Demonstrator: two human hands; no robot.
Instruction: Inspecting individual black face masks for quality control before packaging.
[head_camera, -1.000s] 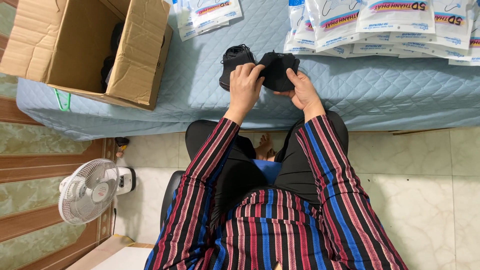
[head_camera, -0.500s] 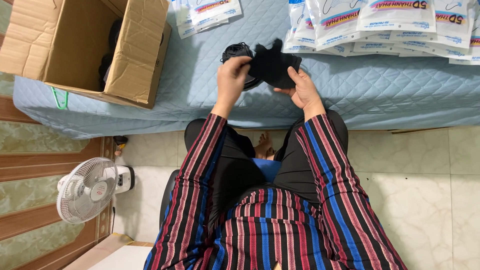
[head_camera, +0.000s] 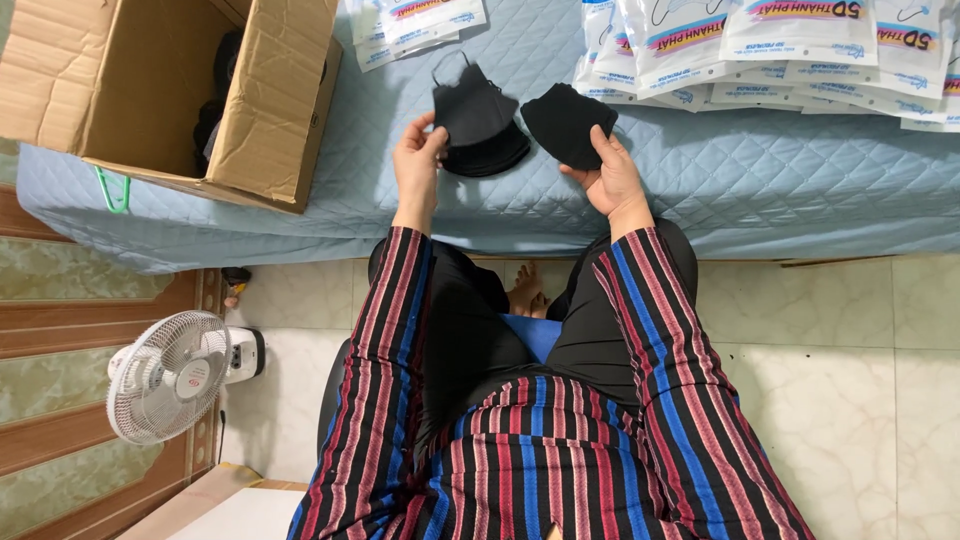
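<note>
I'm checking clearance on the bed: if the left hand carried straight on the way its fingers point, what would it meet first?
Probably the stack of white printed packets, beyond the black face mask that the left hand holds; depth is unclear.

cardboard box (head_camera: 170, 90): top cut off | inside: dark items, perhaps masks | packets (head_camera: 800, 45): cut off above

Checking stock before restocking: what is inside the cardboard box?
Inside the cardboard box, dark items, probably black masks, lie against the far wall. The raised flap hides how many there are.
</note>
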